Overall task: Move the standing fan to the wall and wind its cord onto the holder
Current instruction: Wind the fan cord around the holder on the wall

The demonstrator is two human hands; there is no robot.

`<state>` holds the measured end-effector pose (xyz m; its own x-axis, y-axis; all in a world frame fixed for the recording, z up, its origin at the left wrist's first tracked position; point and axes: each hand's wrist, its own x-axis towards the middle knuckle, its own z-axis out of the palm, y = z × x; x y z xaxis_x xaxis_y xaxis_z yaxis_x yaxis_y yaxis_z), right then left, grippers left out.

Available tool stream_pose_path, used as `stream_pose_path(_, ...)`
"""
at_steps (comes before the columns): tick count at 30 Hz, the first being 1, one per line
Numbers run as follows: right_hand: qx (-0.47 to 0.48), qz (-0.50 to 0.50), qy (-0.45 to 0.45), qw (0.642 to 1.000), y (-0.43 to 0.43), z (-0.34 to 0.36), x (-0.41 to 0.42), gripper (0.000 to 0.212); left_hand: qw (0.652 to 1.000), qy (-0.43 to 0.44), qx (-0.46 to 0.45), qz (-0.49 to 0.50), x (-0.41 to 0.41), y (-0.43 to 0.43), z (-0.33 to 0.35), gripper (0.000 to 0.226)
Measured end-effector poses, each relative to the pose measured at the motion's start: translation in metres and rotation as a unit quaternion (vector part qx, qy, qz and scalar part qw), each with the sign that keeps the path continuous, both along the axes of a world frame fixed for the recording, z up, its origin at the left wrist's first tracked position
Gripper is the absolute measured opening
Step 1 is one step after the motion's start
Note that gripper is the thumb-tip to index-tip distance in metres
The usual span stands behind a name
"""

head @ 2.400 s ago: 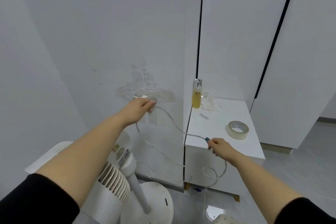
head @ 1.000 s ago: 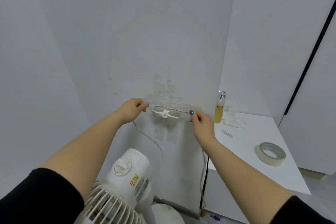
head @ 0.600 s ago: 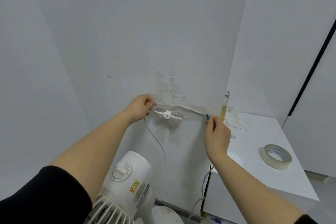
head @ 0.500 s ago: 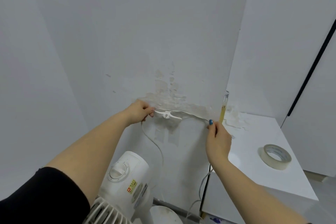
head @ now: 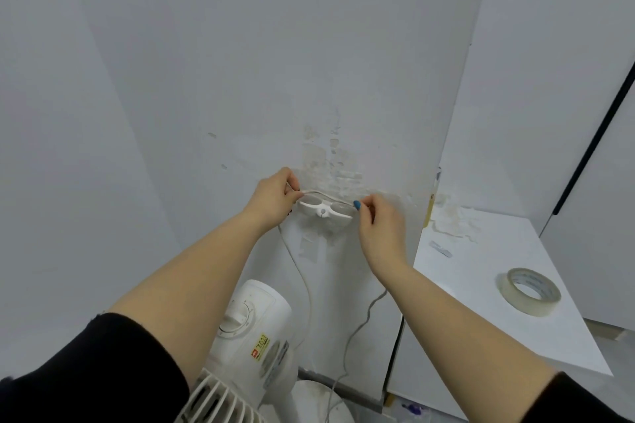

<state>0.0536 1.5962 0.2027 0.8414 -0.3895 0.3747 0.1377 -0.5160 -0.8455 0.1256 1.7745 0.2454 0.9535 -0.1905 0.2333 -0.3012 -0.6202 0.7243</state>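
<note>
Left hand (head: 275, 197) pinches the cord (head: 305, 278) just left of the holder, fingers curled on it. Right hand (head: 378, 220) pinches the same cord at the holder's right end, between thumb and forefinger, blue nail showing. Both forearms bare, black sleeves at the bottom edge.

Wall (head: 240, 79) – white, with patchy peeled paint around and above the holder. White cabinet (head: 481, 268) stands to the right, its side against the wall's corner edge. Standing fan (head: 254, 330) is low centre, right by the wall under the hands; motor housing with dial and a red-yellow sticker visible, grille cut off at the bottom. Tape roll (head: 529, 290) lies flat on the cabinet top, well apart from the hands. Holder (head: 324, 211) – white two-winged cleat fixed to the wall between the hands. Cord runs taut across its top from hand to hand, then hangs down from each hand toward the fan base. Yellow bottle (head: 427, 213) at the cabinet's back corner, mostly hidden by the wall edge.
</note>
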Motion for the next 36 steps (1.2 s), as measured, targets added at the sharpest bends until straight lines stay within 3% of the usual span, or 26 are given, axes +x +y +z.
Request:
stream_pose_path(5, -0.065, -0.01, 0.008, 0.998, -0.002, -0.022, -0.003, 0.017, 0.998, -0.016, 0.047, 0.048, 0.003, 0.007, -0.005, 0.016)
stream_pose_path(10, -0.058, -0.024, 0.0, 0.998, 0.001, -0.03, -0.004, 0.017, 0.991, -0.044, 0.095, 0.086, 0.01, 0.005, -0.002, 0.012)
stream_pose_path(18, -0.125, -0.052, 0.071, 0.988, -0.001, -0.045, -0.004, 0.013, 0.998, 0.027, 0.028, 0.055, 0.011, 0.001, -0.004, 0.013)
stream_pose_path(21, -0.217, -0.013, 0.142, 0.966, 0.014, -0.044, -0.007, 0.012, 0.997, 0.067, -0.006, 0.045, 0.007, 0.007, -0.007, 0.015)
stream_pose_path(24, -0.368, 0.035, 0.19, 0.909, 0.035, -0.036, -0.01, 0.034, 0.998, 0.063, -0.001, 0.02, 0.007, 0.009, -0.01, 0.022)
stream_pose_path(26, -0.413, 0.062, 0.198, 0.887, 0.046, -0.03, -0.013, 0.037, 0.998, 0.056, 0.016, 0.004, 0.005, 0.008, -0.01, 0.029)
stream_pose_path(31, -0.472, 0.105, 0.192, 0.854, 0.057, -0.02, -0.01, 0.036, 0.996, 0.074, 0.031, -0.048, 0.004, 0.011, -0.011, 0.033)
stream_pose_path(36, -0.445, 0.134, 0.161, 0.871, 0.067, -0.009, 0.004, 0.03, 0.991, 0.118, -0.006, -0.059, 0.003, 0.014, -0.011, 0.029)
